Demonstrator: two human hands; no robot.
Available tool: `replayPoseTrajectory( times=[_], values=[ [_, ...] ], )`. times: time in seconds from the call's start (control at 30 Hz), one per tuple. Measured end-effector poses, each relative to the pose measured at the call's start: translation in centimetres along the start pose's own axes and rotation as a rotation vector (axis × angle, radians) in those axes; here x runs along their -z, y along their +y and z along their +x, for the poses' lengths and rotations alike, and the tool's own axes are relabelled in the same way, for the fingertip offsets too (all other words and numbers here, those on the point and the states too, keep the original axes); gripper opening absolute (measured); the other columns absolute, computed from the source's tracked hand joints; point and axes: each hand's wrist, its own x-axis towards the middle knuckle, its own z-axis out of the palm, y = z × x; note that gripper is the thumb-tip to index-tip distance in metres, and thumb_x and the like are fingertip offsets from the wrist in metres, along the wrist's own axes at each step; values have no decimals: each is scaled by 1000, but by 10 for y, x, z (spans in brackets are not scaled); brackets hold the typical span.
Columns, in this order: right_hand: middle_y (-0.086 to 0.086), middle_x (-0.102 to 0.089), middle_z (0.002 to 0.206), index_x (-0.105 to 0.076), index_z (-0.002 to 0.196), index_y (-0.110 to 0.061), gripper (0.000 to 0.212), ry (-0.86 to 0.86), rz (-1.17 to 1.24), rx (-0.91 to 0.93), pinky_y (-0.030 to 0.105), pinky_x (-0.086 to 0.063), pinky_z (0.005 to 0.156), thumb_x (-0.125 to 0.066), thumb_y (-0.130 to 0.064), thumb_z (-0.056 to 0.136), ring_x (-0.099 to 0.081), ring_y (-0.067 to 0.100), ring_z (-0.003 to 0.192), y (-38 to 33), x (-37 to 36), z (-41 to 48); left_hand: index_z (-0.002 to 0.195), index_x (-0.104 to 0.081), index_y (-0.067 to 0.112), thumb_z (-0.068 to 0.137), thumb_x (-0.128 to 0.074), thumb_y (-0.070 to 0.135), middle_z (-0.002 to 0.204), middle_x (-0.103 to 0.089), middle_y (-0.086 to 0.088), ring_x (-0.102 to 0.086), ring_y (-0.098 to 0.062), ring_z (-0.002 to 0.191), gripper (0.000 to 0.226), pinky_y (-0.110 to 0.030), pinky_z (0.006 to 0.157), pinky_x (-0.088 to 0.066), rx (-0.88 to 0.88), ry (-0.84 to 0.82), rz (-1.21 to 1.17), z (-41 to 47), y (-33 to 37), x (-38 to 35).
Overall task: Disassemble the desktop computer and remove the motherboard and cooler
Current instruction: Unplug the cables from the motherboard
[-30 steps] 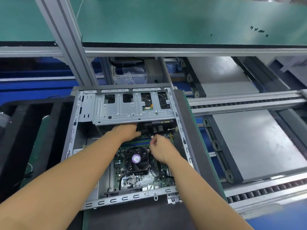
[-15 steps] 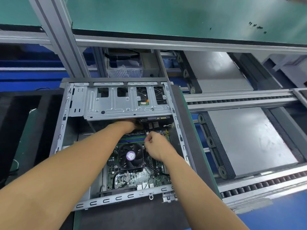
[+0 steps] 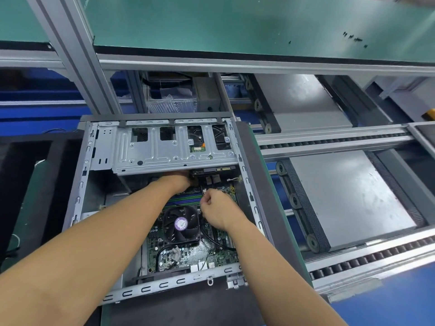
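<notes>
An open desktop case (image 3: pixel 83 175) lies flat in front of me. Inside it sits the green motherboard (image 3: pixel 219 255), with a black cooler fan (image 3: pixel 180 224) bearing a purple sticker at its middle. A silver drive cage (image 3: pixel 164 149) spans the far half of the case. My left hand (image 3: pixel 179 181) reaches under the cage's near edge, so its fingers are hidden. Just right of the fan, my right hand (image 3: pixel 217 211) is closed, its fingertips pinched on something small by the memory slots (image 3: pixel 186 200); I cannot make out what. A black cable (image 3: pixel 211 238) runs below that hand.
Black foam trays (image 3: pixel 30 184) lie to the left of the case. A roller conveyor with grey plates (image 3: pixel 348 196) runs on the right. An aluminium post (image 3: pixel 70 55) rises behind the case, under a green shelf (image 3: pixel 235 24) carrying several small black screws (image 3: pixel 353 37).
My right hand has shifted slightly left, closer to the fan and memory slots. My left hand stays under the drive cage. The camera view has drifted a little.
</notes>
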Motion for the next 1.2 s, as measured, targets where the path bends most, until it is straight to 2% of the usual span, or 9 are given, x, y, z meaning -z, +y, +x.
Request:
replayPoseTrajectory(
  times=[0.13,0.27,0.4,0.53,0.63,0.77,0.97,1.07,1.2],
  values=[
    [13,-67,103,-58,108,-14,19,-6,-1,5,43,-54,79,-44,-24,100,-64,32,92,0,0,1,143,-47,15,103,-44,43,150,-45,-10,-45,-26,133,49,-33,106,-34,20,-16,26,-1,1,0],
    [12,-67,100,-58,107,-14,18,-10,6,10,45,-56,79,-44,-23,100,-65,32,92,1,-1,1,136,-52,16,102,-46,41,142,-52,-11,-51,-27,126,43,-31,96,-39,15,3,56,-3,-1,0],
    [11,-64,95,-57,104,-14,16,-12,5,22,41,-53,75,-44,-23,99,-59,27,80,2,-2,3,96,-60,18,97,-44,24,123,-62,-15,-60,-29,102,17,-31,75,-40,33,8,84,-2,-1,0],
    [13,-66,97,-57,105,-14,17,-11,-6,25,39,-52,73,-44,-24,99,-56,26,77,4,-3,4,121,-61,7,99,-46,26,115,-64,-13,-59,-31,107,33,-37,87,-44,65,40,83,-4,3,4],
    [10,-63,91,-57,104,-14,17,-8,3,30,38,-50,72,-44,-24,99,-55,26,76,4,-3,5,104,-58,15,97,-47,26,112,-63,-15,-59,-29,97,18,-34,80,-44,16,54,94,-7,2,-1],
    [5,-56,83,-57,104,-15,16,-14,1,33,33,-44,67,-44,-23,99,-50,24,72,4,-4,5,118,-57,17,99,-47,27,118,-61,-13,-58,-29,98,23,-33,80,-44,-1,91,97,-8,-1,-2],
    [4,-56,82,-57,105,-14,17,-9,-3,40,33,-44,66,-44,-23,98,-50,24,72,5,-3,3,99,-51,19,100,-45,26,116,-62,-17,-58,-30,100,9,-31,80,-40,-53,75,107,-10,0,0],
    [5,-57,83,-57,105,-15,17,-7,6,37,37,-47,68,-44,-23,98,-52,25,73,4,-3,3,103,-57,13,95,-50,19,113,-62,-17,-56,-31,94,13,-34,79,-46,-62,132,119,-14,0,-2],
    [11,-65,97,-57,105,-15,16,-14,41,23,43,-53,76,-44,-22,97,-58,28,79,3,-3,2,116,-59,9,96,-51,20,116,-59,-16,-57,-33,102,23,-35,82,-46,-78,149,142,-19,0,-3]
  ],
)
